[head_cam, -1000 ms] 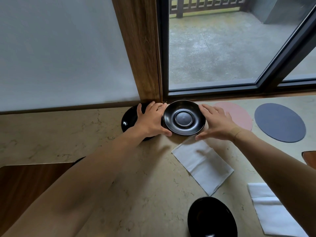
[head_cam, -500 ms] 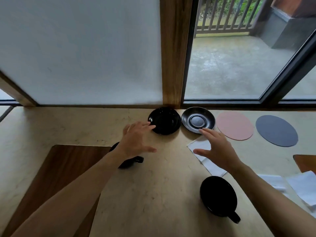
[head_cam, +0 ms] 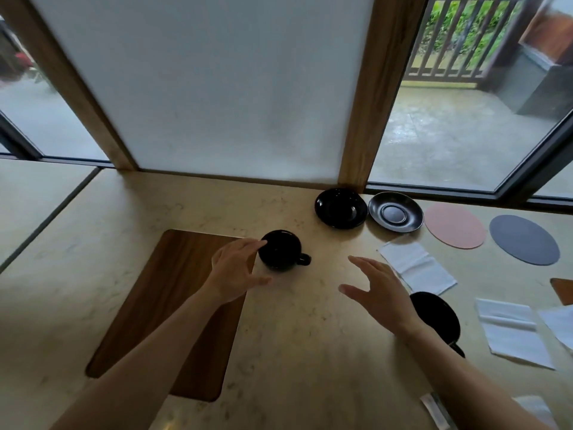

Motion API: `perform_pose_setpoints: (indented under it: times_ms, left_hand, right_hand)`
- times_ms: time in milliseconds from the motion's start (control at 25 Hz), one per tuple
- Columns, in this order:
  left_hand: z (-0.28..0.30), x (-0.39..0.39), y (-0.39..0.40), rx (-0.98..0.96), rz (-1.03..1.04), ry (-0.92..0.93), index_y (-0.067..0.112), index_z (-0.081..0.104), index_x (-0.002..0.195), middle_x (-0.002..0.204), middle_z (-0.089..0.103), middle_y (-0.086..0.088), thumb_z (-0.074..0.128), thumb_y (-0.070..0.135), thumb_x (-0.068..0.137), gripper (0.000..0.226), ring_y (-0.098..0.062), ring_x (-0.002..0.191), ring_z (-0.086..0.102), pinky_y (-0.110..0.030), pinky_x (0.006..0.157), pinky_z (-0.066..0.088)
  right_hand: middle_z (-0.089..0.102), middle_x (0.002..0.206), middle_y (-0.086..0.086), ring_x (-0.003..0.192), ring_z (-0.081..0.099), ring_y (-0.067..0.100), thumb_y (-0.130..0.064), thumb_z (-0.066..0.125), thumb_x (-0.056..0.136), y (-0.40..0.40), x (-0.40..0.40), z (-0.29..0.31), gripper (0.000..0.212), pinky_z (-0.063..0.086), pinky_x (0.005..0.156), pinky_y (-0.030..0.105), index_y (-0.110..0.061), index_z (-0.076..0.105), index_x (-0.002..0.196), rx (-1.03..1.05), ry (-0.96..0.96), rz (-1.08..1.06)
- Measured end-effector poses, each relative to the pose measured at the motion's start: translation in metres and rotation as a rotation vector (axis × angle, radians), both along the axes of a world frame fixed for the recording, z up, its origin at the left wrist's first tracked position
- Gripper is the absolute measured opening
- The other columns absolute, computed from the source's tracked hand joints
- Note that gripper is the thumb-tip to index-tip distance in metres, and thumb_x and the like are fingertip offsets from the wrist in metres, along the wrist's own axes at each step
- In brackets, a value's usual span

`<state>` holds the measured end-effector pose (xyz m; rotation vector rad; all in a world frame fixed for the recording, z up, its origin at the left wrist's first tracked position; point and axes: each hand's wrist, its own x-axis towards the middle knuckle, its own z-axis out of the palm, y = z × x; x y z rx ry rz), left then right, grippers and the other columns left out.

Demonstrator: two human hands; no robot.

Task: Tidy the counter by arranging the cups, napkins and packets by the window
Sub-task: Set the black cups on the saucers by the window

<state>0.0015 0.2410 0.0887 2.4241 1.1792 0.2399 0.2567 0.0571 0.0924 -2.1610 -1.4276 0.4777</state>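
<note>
**Reaching for the cup, saucers set by the window**

Pale stone bench (head_cam: 310, 352) runs under a frosted panel and window, with a wood inlay (head_cam: 173, 305) set into it at left. By the glass, in a row: two black saucers (head_cam: 341, 208) (head_cam: 395, 211) just beside each other, then a pink mat (head_cam: 454, 225) and a grey mat (head_cam: 524, 239). White napkins lie loose: one (head_cam: 417, 267) below the saucers, another (head_cam: 511, 332) further right, a third cut by the right edge. Packet (head_cam: 434, 409) at the bottom edge, blurred.

Black cup (head_cam: 280, 250) upright at the inlay's far right corner, handle pointing right. Second cup (head_cam: 437, 318) sits near right, partly behind the right wrist.

Left hand (head_cam: 235, 274) open, fingertips at the cup's left rim, thumb spread below; touching or just short, can't tell. Not gripping yet. Right hand (head_cam: 378, 290) open, empty, hovering over bare bench between the two cups.

Step in hand, as I judge it: picking up the left cup. Next move needs the fingers to close round the body, lift, and carry it back-right onto a saucer, centred. Napkins and packet not yet sorted.
</note>
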Motion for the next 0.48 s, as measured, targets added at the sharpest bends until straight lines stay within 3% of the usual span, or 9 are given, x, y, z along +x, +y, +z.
perform_pose_setpoints:
  times_ms: [480]
  left_hand:
    - [-0.021,0.001,0.032,-0.161,0.04,-0.014,0.036,0.033,0.145,0.147,0.043,0.005,0.08,0.047,0.069,0.09,-0.018,0.136,0.037,-0.047,0.111,0.028]
  right_hand:
    - [0.053,0.137,-0.013,0.129,0.045,0.012,-0.053,0.062,0.086,0.048,-0.034,-0.015,0.065,0.04,0.103,0.036,-0.038,0.036,0.143,-0.115,0.013,0.022]
